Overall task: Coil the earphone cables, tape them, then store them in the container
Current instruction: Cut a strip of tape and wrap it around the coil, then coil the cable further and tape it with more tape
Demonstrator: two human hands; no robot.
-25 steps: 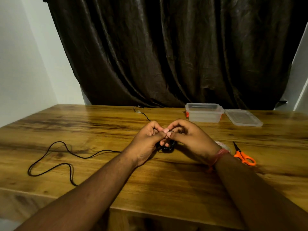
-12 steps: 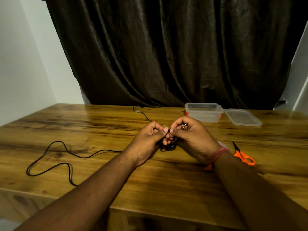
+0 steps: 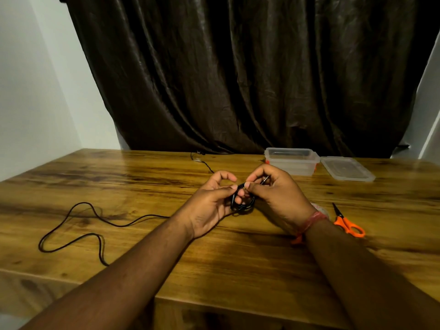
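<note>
head view: a glossy wooden table [image 3: 238, 263] stands against a dark brown curtain [image 3: 238, 75], with white wall [image 3: 28, 91] at the left; at the table's far right sits a clear plastic container [image 3: 291, 161], its lid [image 3: 346, 168] lying just beside it; orange-handled scissors [image 3: 346, 223] lie near the right wrist; the left hand [image 3: 209, 206] and right hand [image 3: 273, 194] meet mid-table, both pinching a small coil of black earphone cable [image 3: 241, 202] that hangs between their fingertips; the right hand's curled fingers also hold the metal jack plug [image 3: 265, 180]; the uncoiled cable [image 3: 78, 225] trails in loose loops over the table to the left.
</note>
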